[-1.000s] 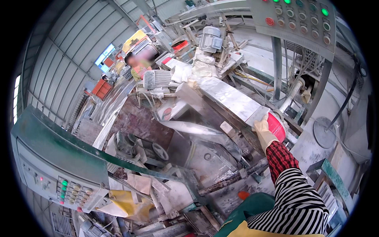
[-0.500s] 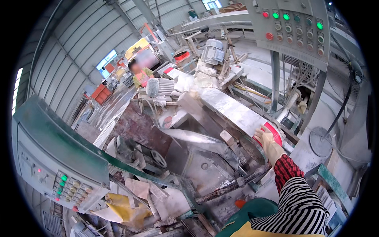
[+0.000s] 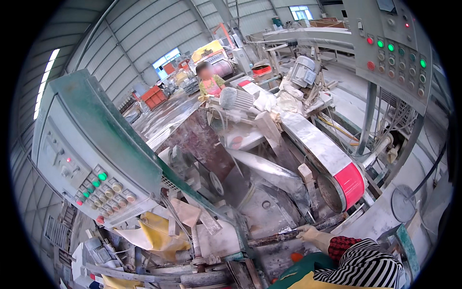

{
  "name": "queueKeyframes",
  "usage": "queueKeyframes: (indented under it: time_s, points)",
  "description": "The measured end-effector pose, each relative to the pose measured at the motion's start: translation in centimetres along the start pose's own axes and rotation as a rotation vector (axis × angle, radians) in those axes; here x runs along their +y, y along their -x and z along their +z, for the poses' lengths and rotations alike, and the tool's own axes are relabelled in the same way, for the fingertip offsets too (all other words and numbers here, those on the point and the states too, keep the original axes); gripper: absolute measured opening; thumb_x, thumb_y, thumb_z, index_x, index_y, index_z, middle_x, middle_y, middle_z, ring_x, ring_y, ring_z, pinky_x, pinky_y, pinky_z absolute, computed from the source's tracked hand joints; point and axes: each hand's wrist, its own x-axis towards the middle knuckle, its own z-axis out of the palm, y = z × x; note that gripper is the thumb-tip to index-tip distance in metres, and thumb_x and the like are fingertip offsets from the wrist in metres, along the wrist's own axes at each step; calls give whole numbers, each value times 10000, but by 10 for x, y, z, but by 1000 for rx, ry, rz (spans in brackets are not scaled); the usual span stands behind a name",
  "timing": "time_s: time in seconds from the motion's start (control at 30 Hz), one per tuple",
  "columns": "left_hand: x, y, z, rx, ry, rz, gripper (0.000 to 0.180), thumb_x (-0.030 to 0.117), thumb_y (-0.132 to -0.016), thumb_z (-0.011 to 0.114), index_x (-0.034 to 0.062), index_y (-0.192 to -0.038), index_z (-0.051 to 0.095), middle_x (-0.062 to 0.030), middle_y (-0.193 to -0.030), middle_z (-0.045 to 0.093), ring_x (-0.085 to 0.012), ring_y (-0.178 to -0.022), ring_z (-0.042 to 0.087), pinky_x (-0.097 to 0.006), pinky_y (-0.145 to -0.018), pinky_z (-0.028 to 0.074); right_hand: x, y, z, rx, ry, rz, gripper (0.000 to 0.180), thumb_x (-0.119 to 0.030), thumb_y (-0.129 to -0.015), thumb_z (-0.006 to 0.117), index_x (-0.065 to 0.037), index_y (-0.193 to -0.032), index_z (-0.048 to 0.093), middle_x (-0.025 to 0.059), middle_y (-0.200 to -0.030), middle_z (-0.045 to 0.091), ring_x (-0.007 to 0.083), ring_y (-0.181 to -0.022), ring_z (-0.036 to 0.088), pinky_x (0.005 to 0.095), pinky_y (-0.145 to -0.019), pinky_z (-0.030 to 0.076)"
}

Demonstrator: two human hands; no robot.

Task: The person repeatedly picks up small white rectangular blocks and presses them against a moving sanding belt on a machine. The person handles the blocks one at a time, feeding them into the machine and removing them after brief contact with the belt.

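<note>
My right hand (image 3: 312,234), in a pale glove with a red plaid cuff and a striped sleeve, is closed around a dusty horizontal metal bar (image 3: 276,237) low on the machine. Just above the hand is the red-wrapped end (image 3: 350,184) of a long belt arm (image 3: 308,139) that slants up to the back. A wet reddish-brown stone slab (image 3: 195,132) lies on the machine bed behind. My left hand is out of the picture.
A green control box (image 3: 96,159) with coloured buttons stands at the left. A grey button panel (image 3: 394,48) hangs at the upper right. Yellow and white sacks (image 3: 154,231) lie low left. Another person (image 3: 209,79) stands far behind, near a grey motor (image 3: 302,71).
My right hand has left the red end of the belt arm and dropped to grip the dusty bar below it. The view has tilted left and down.
</note>
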Motion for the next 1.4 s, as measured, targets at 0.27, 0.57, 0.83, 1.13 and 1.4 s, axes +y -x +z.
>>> queueKeyframes:
  time_s: [0.27, 0.57, 0.83, 1.13, 1.4]
  points:
    - [-19, -11, 51, 107, -144, -23, 746, 548, -932, 501, -45, -1383, 453, -295, -1262, 553, -460, -1154, 520, -599, -892, 435, 15, 11, -29, -7, 168, 60, 406, -162, -911, 621, -94, -1305, 551, 107, -919, 716, 175, -691, 667, 316, -593, 556]
    - [-29, 2, 89, 245, 185, 0, 792, 580, -913, 494, -56, -1382, 439, -308, -1360, 464, -507, -1224, 441, -634, -984, 386, 30, 25, -39, -21, 204, 187, 372, -83, -888, 588, -94, -1260, 585, 125, -886, 708, 212, -677, 672, 334, -590, 557]
    - [24, 96, 25, 62, 303, 81, 916, 459, -771, 756, 48, -1467, 325, -269, -1424, 337, -440, -1305, 373, -522, -1045, 383, 55, -22, 44, -378, -58, 281, 512, -204, -921, 645, -90, -1392, 479, 167, -995, 706, 219, -694, 676, 327, -620, 573]
    - [201, 160, -66, -363, 1100, 628, 714, 163, -724, 783, -31, -1335, 469, -280, -1324, 487, -406, -1270, 463, -404, -1075, 381, -72, 82, 172, -841, -196, 84, 467, -295, -949, 622, -131, -1372, 508, 88, -1032, 671, 176, -820, 640, 294, -655, 514]
    - [254, 160, -115, -566, 820, 1264, 676, 181, -737, 808, -13, -1310, 506, -273, -1392, 466, -411, -1326, 428, -411, -1086, 394, -126, 94, 84, 25, -370, -350, 373, -85, -893, 648, -57, -1259, 577, 94, -1143, 663, 212, -1038, 628, 352, -916, 494]
